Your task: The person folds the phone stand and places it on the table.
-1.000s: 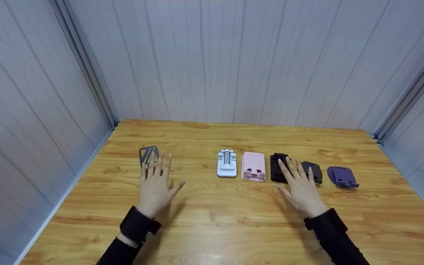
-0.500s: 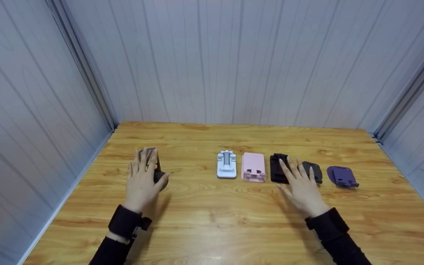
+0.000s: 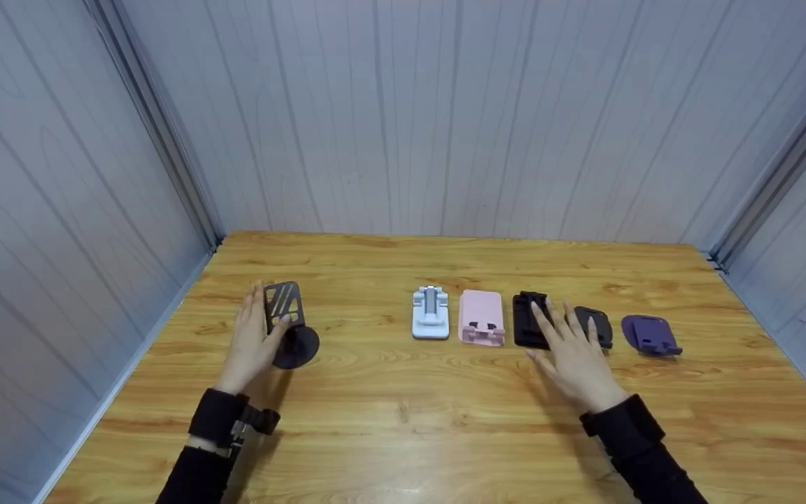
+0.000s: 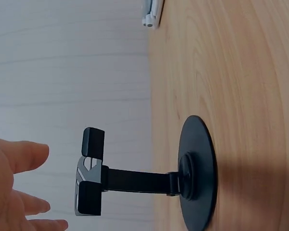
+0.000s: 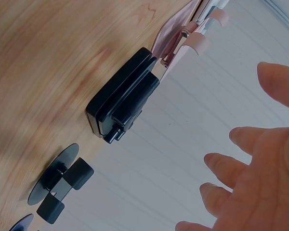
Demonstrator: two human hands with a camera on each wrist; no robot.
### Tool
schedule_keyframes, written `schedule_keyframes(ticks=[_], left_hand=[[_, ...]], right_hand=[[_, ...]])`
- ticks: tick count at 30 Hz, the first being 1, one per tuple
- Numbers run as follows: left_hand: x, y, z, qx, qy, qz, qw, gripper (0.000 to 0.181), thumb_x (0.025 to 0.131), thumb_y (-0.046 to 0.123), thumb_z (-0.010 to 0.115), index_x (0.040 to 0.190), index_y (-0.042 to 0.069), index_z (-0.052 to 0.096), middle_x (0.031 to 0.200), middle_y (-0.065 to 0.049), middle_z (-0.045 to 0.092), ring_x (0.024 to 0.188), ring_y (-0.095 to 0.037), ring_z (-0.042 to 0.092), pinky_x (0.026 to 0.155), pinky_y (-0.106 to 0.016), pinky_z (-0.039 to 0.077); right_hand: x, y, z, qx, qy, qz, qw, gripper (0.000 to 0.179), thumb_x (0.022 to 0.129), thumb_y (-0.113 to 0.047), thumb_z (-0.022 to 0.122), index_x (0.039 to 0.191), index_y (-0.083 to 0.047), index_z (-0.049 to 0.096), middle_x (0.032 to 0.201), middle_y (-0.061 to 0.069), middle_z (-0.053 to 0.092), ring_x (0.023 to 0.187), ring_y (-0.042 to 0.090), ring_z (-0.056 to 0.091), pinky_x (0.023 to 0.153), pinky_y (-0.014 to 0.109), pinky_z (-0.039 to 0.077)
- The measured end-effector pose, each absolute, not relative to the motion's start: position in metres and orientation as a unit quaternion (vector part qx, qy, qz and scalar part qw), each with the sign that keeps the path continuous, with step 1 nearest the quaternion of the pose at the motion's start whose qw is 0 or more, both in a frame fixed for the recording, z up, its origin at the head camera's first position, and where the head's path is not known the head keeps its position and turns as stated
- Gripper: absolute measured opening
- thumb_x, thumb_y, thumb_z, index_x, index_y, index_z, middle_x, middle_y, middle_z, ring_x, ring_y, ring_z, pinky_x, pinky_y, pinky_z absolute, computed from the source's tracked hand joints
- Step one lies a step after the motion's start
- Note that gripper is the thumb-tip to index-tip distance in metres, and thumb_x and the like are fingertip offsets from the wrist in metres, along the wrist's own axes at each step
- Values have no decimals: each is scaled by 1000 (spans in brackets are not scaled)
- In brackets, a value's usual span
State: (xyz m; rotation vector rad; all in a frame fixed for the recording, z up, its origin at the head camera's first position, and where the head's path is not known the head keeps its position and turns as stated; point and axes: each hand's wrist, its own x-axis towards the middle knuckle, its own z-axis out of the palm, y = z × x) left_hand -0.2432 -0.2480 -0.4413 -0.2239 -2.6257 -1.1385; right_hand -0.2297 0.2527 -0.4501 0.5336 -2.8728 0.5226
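Note:
A black phone stand (image 3: 297, 348) with a round base and a slotted top plate stands unfolded on the left of the table. My left hand (image 3: 248, 348) is just left of it, fingers extended; the left wrist view shows a gap between the fingertips (image 4: 38, 154) and the stand's raised top. Over a folded black phone stand (image 3: 527, 330) hovers my right hand (image 3: 574, 360), its fingers spread and holding nothing. In the right wrist view that folded stand (image 5: 123, 96) lies flat on the table, apart from the fingers. A smaller dark folded stand (image 3: 595, 325) sits partly beneath the right fingers.
To the left of the right hand lie a white folded stand (image 3: 431, 315) and a pink one (image 3: 482, 318). A purple folded stand (image 3: 651, 334) is at the far right of the row. Pale panel walls (image 3: 403, 119) enclose the wooden table (image 3: 403, 420) at the back and sides.
My left hand has moved left, from over the unfolded phone stand to beside it, so its top plate and round base now show. The right hand has barely moved.

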Motion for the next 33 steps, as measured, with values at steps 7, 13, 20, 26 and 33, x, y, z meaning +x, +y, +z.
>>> schedule_keyframes(ticks=[7, 13, 20, 26, 33], left_hand=[[-247, -253, -440, -36, -881, -467, 66, 72, 114, 14, 45, 164, -12, 0, 169, -40, 7, 153, -59, 20, 126, -66, 24], [-251, -255, -442, -5, -847, -531, 36, 63, 114, 5, 38, 164, -10, 3, 165, -42, 22, 144, -58, 41, 117, -59, 45], [-255, -261, -447, 53, -799, -597, 56, 51, 112, -2, 43, 160, -11, 31, 140, -36, 52, 119, -31, 67, 94, -20, 58], [-258, -266, -454, 78, -735, -668, 86, 45, 103, -13, 55, 147, -21, 46, 112, -13, 68, 83, 4, 65, 79, -13, 59], [-258, -267, -453, 96, -733, -670, 69, 46, 101, -12, 60, 146, -18, 50, 102, -1, 68, 80, 3, 67, 75, -14, 60]], right_hand=[[-232, 252, -452, 182, -963, 182, 80, 69, 107, -27, 62, 162, 5, 34, 170, 31, 22, 157, 55, 14, 125, 76, 6], [-230, 251, -452, 180, -962, 187, 80, 68, 108, -26, 62, 162, 4, 34, 170, 31, 22, 157, 55, 14, 125, 75, 6], [-229, 250, -455, 186, -961, 188, 83, 67, 109, -27, 61, 163, 2, 35, 170, 33, 21, 157, 56, 13, 127, 72, 5], [-228, 250, -455, 186, -959, 196, 85, 66, 109, -25, 61, 162, 3, 35, 169, 35, 20, 157, 56, 13, 126, 74, 5], [-228, 249, -455, 185, -960, 190, 91, 66, 107, -24, 63, 162, 1, 37, 168, 36, 23, 156, 57, 14, 125, 76, 8]])
